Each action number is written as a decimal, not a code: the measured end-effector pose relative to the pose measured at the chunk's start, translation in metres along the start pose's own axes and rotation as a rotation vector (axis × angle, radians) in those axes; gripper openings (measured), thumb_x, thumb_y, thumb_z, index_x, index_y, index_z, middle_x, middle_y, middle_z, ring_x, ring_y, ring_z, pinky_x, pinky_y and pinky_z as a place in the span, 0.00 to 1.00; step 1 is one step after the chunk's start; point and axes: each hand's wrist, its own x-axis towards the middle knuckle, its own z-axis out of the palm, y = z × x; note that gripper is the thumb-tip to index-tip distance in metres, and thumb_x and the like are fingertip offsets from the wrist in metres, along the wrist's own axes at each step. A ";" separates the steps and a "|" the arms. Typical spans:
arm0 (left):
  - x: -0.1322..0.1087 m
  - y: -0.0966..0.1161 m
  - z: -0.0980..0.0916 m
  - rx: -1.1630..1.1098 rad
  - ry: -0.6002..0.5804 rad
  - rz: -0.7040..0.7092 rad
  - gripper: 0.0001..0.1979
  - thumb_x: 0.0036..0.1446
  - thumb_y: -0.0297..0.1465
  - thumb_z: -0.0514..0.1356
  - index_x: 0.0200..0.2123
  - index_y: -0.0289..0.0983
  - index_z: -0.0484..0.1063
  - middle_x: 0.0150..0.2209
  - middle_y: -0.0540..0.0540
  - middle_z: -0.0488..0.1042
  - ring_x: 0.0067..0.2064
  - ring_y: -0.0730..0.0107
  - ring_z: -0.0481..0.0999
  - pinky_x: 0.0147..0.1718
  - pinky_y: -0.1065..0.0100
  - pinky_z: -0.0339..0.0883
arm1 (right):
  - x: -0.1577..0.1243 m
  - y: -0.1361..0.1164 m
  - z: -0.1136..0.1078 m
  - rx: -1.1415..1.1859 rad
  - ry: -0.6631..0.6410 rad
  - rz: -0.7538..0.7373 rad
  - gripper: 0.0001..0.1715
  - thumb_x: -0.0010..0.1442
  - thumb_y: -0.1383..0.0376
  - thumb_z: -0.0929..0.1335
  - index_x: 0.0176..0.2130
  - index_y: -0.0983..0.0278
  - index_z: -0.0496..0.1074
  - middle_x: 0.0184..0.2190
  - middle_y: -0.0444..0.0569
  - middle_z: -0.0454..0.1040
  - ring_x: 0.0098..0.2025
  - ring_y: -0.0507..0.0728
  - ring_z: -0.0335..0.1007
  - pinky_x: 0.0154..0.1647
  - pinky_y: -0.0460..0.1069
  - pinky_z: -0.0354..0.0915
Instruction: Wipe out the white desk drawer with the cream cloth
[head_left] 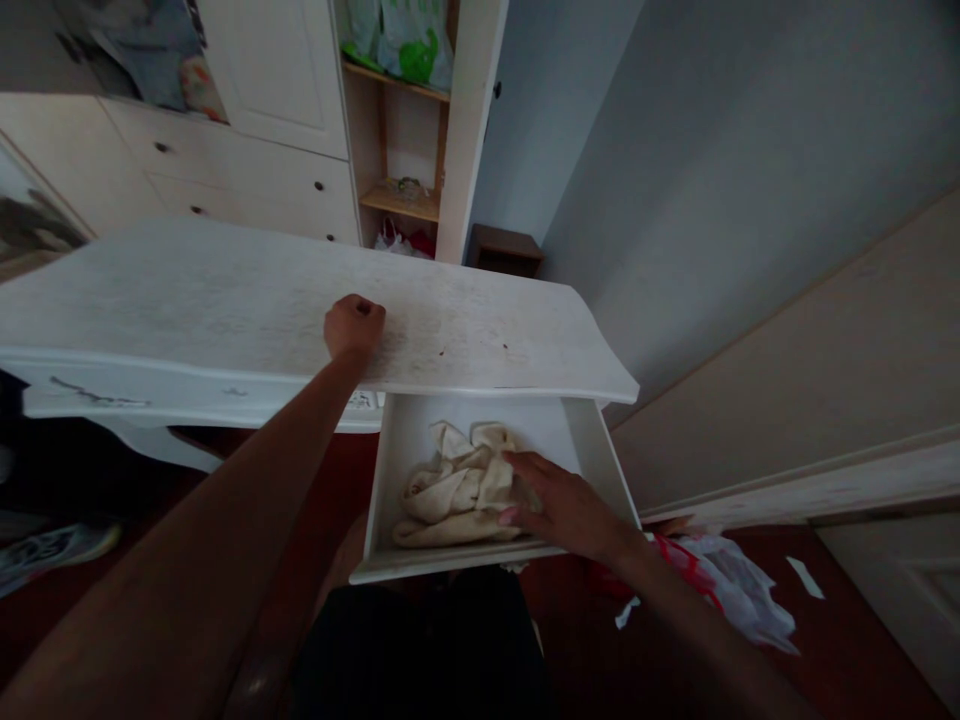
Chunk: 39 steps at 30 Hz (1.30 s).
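My left hand [355, 325] rests on the white dresser top [465, 320], curled into a fist with nothing visible in it. Below it to the right, a white drawer [600, 445] stands pulled out. Inside lies a crumpled cream-coloured cloth [457, 485], bunched toward the drawer's left and front. My right hand [559, 505] reaches over the drawer's right front, thumb and fingers apart, the fingertips at the cloth's right edge. Part of the cloth's right side is hidden beneath the hand.
A white cabinet [277, 80] with an open shelf section and plastic bags [416, 45] stands behind. A grey wall [750, 150] runs along the right. On the red floor lie a plastic bag [739, 585] and paper scraps [805, 577]. A shoe [56, 550] shows at left.
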 end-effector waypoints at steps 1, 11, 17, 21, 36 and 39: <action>0.000 0.000 0.000 0.004 -0.002 0.003 0.08 0.56 0.30 0.58 0.36 0.38 0.78 0.40 0.39 0.81 0.45 0.55 0.79 0.48 0.59 0.71 | 0.009 -0.005 0.004 -0.020 -0.023 0.008 0.51 0.65 0.44 0.69 0.75 0.64 0.53 0.73 0.66 0.56 0.72 0.71 0.57 0.67 0.64 0.62; 0.000 -0.002 0.001 0.030 -0.015 0.014 0.10 0.58 0.31 0.57 0.37 0.38 0.79 0.41 0.38 0.82 0.45 0.56 0.80 0.45 0.62 0.69 | 0.068 -0.056 0.035 -0.321 -0.031 -0.041 0.38 0.55 0.61 0.76 0.62 0.64 0.69 0.63 0.67 0.66 0.62 0.73 0.65 0.53 0.63 0.72; 0.000 -0.006 0.002 0.001 -0.033 0.050 0.11 0.59 0.32 0.57 0.37 0.38 0.80 0.42 0.38 0.82 0.45 0.58 0.80 0.44 0.63 0.68 | 0.080 -0.053 0.010 -0.033 0.192 -0.010 0.19 0.57 0.64 0.71 0.50 0.62 0.75 0.45 0.53 0.74 0.47 0.61 0.73 0.51 0.56 0.70; 0.001 -0.007 0.004 -0.021 -0.044 0.029 0.11 0.60 0.33 0.57 0.38 0.38 0.80 0.43 0.38 0.82 0.46 0.57 0.80 0.44 0.63 0.68 | 0.091 -0.077 -0.002 0.084 0.479 -0.059 0.32 0.57 0.65 0.70 0.61 0.58 0.70 0.55 0.53 0.69 0.54 0.62 0.70 0.56 0.56 0.70; 0.000 -0.005 0.002 -0.062 -0.061 0.016 0.09 0.59 0.32 0.58 0.37 0.38 0.78 0.41 0.40 0.82 0.46 0.58 0.79 0.44 0.63 0.67 | 0.055 -0.134 0.020 -0.394 -0.059 -0.657 0.25 0.69 0.61 0.68 0.64 0.54 0.69 0.66 0.53 0.68 0.56 0.64 0.70 0.49 0.57 0.73; 0.000 -0.006 0.002 -0.057 -0.054 0.029 0.09 0.59 0.32 0.58 0.38 0.37 0.78 0.41 0.40 0.82 0.45 0.58 0.79 0.44 0.64 0.67 | 0.039 -0.127 0.015 -0.430 -0.041 -0.669 0.22 0.72 0.62 0.66 0.63 0.56 0.70 0.58 0.54 0.74 0.51 0.62 0.71 0.45 0.55 0.72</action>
